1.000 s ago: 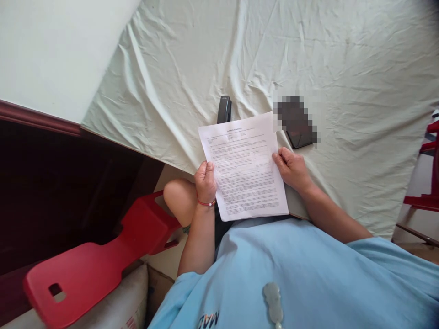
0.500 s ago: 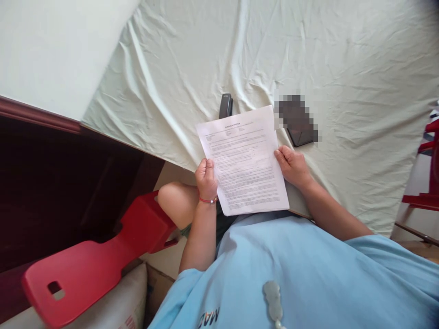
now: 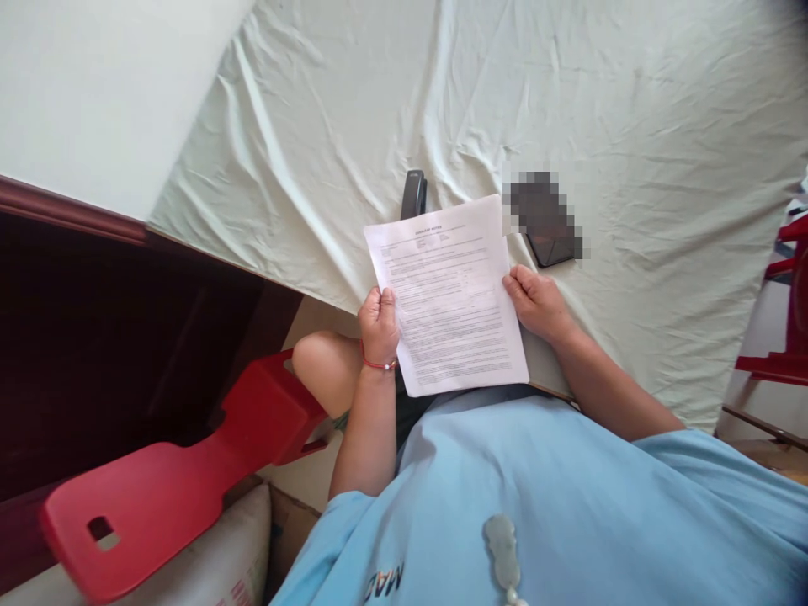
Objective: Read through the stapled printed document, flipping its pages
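Observation:
Printed sheets of paper (image 3: 451, 307) face me above my lap, at the near edge of the cloth-covered table. My left hand (image 3: 379, 324) pinches their left edge, thumb on top. On the right edge my right hand (image 3: 536, 301) grips them in the same way, its fingers curled. A black stapler (image 3: 414, 194) lies on the cloth just past the top of the paper, its near end hidden behind it. To the right of the paper rests a dark phone-like object (image 3: 555, 248), mostly blurred out.
A wrinkled pale green cloth (image 3: 328, 126) covers the table. At lower left stands a red plastic chair (image 3: 157, 488) beside a whitish sack (image 3: 220, 547). Dark wooden furniture (image 3: 114, 353) is on the left, and another red chair (image 3: 789, 328) is at the far right.
The paper has shifted very slightly, its lower edge a little to the left. Both hands keep their grip, and the stapler and dark object stay where they lay.

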A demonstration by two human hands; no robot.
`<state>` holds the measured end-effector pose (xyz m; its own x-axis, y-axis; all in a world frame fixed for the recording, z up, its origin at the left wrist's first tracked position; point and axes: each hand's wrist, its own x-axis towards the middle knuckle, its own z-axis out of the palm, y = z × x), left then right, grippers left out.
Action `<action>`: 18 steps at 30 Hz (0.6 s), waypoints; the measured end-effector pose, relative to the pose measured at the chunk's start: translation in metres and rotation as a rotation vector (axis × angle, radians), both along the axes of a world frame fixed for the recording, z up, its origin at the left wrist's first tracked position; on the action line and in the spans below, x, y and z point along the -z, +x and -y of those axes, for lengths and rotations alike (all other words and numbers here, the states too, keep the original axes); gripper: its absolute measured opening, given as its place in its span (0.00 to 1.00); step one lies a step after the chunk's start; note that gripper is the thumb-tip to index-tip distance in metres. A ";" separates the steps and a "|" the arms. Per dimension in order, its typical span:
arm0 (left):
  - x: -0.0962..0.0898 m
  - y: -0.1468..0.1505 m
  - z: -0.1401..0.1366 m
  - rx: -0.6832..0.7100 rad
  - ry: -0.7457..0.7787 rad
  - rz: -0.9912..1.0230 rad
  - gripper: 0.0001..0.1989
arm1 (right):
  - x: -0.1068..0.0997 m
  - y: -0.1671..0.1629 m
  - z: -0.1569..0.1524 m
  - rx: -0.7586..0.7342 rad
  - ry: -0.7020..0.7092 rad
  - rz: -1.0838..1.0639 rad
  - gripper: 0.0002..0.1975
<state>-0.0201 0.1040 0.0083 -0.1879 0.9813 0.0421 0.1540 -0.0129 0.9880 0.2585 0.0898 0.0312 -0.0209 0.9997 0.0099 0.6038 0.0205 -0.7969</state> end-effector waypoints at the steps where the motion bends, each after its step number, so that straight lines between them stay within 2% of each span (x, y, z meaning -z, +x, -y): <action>1: -0.001 0.000 0.000 -0.003 0.003 -0.011 0.21 | 0.000 0.000 0.000 0.004 0.001 -0.001 0.15; 13: 0.002 0.002 0.002 -0.044 0.056 0.001 0.22 | 0.002 -0.002 0.001 0.021 0.016 0.000 0.16; 18: 0.000 0.003 0.004 -0.027 0.067 -0.025 0.23 | 0.004 -0.005 0.002 0.100 0.043 -0.025 0.14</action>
<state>-0.0171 0.0997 0.0080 -0.2119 0.9708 0.1125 0.1797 -0.0744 0.9809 0.2537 0.0877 0.0274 0.0800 0.9954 0.0524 0.5845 -0.0042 -0.8114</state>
